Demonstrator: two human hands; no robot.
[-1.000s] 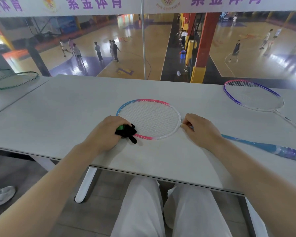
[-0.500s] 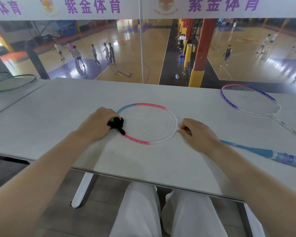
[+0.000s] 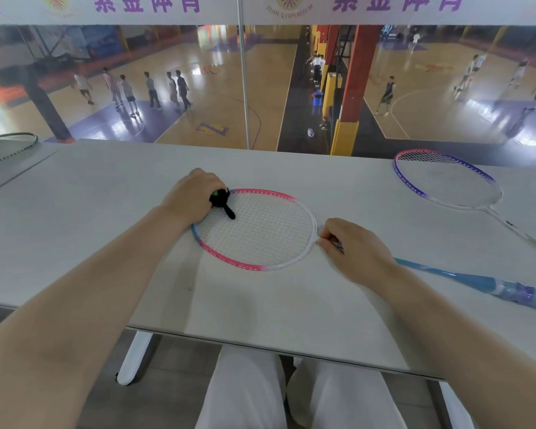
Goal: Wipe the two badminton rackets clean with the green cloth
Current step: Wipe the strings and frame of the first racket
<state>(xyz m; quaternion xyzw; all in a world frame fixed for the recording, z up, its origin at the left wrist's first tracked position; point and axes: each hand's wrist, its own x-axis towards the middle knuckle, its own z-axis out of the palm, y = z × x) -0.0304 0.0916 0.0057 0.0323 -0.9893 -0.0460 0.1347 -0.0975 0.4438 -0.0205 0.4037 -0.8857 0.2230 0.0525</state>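
Left hand (image 3: pixel 195 196) presses cloth (image 3: pixel 220 200) on racket (image 3: pixel 254 230) frame's far-left edge

The light is soft and even, not very bright, and the grey table (image 3: pixel 90 212) shows no glare. Faint, blurred shadows lie under the forearms near the front edge. Strong white reflections shine on the polished court floor (image 3: pixel 430 119) beyond the glass. The wide lens bends straight lines at the borders, and the distant players look slightly unsharp.
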